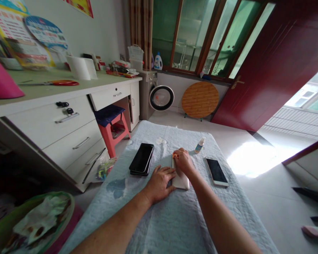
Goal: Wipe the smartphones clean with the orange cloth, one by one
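A pale phone (180, 180) lies face down or screen-off on the cloth-covered table; I cannot tell which side is up. My left hand (160, 181) rests flat against its left edge, fingers spread, with fingertips and thumb touching it. Over the phone's far end, my right hand (184, 160) is closed and pressed down. A small orange piece (175, 155), too hidden to name, shows beneath its fingers. Two dark phones (142, 157) are stacked to the left. On the right are a white phone with a black screen (216, 171) and a small spray bottle (199, 145).
A light blue quilted cloth (172, 225) covers the table. Drawers (76, 143) and a red stool (113, 135) stand to the left, with a waste bin (74, 208) at lower left. Farther back are a washing machine with its door open (161, 98) and a round wooden tabletop (200, 100).
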Demonstrator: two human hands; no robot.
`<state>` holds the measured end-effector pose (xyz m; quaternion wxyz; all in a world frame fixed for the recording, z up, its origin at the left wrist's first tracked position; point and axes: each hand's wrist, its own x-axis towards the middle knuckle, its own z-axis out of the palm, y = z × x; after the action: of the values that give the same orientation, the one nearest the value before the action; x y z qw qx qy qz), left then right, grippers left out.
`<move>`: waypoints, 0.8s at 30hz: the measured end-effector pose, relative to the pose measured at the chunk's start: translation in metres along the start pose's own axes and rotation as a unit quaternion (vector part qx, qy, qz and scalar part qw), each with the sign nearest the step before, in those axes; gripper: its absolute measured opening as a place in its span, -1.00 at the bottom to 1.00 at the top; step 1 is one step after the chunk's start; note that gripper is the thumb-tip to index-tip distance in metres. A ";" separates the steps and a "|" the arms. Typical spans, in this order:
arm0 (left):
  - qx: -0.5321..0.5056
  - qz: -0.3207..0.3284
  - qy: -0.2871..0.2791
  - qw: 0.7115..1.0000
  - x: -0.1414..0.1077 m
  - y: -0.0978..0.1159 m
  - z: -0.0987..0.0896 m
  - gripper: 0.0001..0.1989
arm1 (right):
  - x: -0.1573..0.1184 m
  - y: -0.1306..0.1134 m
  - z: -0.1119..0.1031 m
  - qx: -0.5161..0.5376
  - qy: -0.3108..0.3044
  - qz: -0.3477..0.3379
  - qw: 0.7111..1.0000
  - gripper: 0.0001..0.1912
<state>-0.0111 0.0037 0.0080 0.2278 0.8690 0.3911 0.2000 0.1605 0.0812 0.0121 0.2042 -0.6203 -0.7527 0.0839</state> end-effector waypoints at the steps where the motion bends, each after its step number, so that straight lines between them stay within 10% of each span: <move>1: -0.002 0.000 -0.001 1.000 0.000 0.000 0.000 -0.55 | 0.001 -0.003 0.002 0.001 -0.002 -0.005 1.000 -0.76; 15: -0.005 -0.011 0.021 1.000 -0.001 0.002 0.001 -0.58 | -0.020 0.020 -0.016 0.030 0.022 0.005 0.999 -0.75; 24: -0.019 -0.013 0.071 0.997 -0.001 -0.005 0.007 -0.38 | -0.053 -0.005 -0.036 0.102 -0.102 -0.096 0.985 -0.75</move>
<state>-0.0111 0.0047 -0.0005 0.2188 0.8427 0.4136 0.2662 0.1783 0.0240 0.0359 0.1959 -0.5096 -0.8128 0.2031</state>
